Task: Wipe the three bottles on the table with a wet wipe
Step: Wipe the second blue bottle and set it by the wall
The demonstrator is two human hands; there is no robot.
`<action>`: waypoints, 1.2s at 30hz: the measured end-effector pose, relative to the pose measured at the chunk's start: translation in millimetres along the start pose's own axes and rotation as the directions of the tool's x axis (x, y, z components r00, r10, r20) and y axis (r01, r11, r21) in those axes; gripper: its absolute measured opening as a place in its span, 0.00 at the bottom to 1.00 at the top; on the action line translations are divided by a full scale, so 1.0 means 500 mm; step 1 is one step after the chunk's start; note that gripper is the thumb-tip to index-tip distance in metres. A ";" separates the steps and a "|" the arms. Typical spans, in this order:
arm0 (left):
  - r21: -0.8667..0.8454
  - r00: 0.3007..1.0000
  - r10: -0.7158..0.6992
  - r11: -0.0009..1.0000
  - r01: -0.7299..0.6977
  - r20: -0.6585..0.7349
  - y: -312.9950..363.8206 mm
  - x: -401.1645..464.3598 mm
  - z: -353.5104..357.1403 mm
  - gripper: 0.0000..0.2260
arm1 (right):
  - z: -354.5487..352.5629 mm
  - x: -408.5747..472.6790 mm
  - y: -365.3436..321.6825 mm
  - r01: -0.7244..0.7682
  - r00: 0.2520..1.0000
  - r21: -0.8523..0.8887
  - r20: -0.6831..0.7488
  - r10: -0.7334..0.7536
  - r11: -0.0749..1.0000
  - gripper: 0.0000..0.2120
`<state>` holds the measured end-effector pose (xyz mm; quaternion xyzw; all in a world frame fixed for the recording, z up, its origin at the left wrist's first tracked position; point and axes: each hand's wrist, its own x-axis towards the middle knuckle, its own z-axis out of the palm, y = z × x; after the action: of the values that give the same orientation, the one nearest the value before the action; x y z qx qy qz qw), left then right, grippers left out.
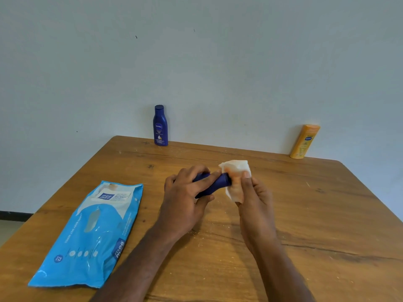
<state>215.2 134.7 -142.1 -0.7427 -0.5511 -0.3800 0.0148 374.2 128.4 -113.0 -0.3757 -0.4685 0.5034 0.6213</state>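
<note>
My left hand (185, 192) grips a small dark blue bottle (214, 184), held sideways above the middle of the wooden table (305, 214). My right hand (255, 197) holds a white wet wipe (236, 168) pressed against the bottle's right end. A taller dark blue lotion bottle (160, 125) stands upright at the table's far edge by the wall. A yellow bottle (304, 141) stands at the far right edge, leaning toward the wall.
A light blue pack of wet wipes (91, 234) lies flat on the table's left side, near its front-left edge. Small crumbs are scattered on the wood around my wrists. A pale wall rises right behind the table.
</note>
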 end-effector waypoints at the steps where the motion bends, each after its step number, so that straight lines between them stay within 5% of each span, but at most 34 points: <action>1: 0.017 1.000 0.011 1.000 -0.011 0.004 0.001 -0.001 0.000 0.33 | 0.001 -0.002 0.003 0.065 0.998 -0.102 0.030 -0.062 0.993 0.17; 5: 0.018 1.000 -0.023 1.000 0.023 -0.007 -0.003 -0.002 0.001 0.31 | 0.001 -0.003 0.018 0.297 0.954 -0.331 0.139 -0.265 0.896 0.14; 8: -0.056 0.994 -0.105 0.993 0.105 0.013 0.001 0.001 -0.003 0.28 | -0.004 -0.002 0.028 0.341 0.939 -0.346 0.172 -0.298 0.874 0.14; 13: -0.198 0.987 -0.144 0.968 0.155 0.066 0.007 0.001 0.004 0.29 | -0.017 0.010 0.022 0.221 0.974 -0.202 0.094 -0.205 0.954 0.15; 17: -0.407 0.977 -0.214 0.890 0.207 0.029 0.014 0.007 -0.003 0.29 | -0.032 0.022 0.026 -0.064 0.995 0.065 -0.072 0.068 0.996 0.15; 20: -0.627 0.925 -0.354 0.692 0.358 0.139 0.012 0.011 -0.017 0.24 | -0.046 0.030 0.019 -0.210 0.946 0.315 -0.172 0.274 0.926 0.12; 24: -0.880 0.812 -0.434 0.085 0.468 0.390 0.012 0.013 -0.023 0.20 | -0.044 0.029 0.017 -0.205 0.954 0.190 -0.181 0.239 0.960 0.11; 26: -0.892 0.805 -0.414 -0.043 0.450 0.426 0.018 0.013 -0.024 0.21 | -0.035 0.026 0.021 -0.183 0.969 0.115 -0.145 0.199 0.976 0.13; 30: -0.892 0.800 -0.424 -0.049 0.448 0.425 0.022 0.017 -0.018 0.21 | -0.021 0.019 0.030 -0.151 0.983 0.014 -0.099 0.152 0.988 0.14; 36: -0.890 0.782 -0.518 0.085 0.449 0.346 0.012 0.066 -0.005 0.21 | -0.024 0.052 0.046 -0.143 0.982 -0.072 -0.138 0.132 0.987 0.14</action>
<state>222.1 158.2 -118.8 -0.3631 -0.4243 -0.6321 -0.5372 381.0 158.9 -132.4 -0.4647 -0.4192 0.4995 0.5991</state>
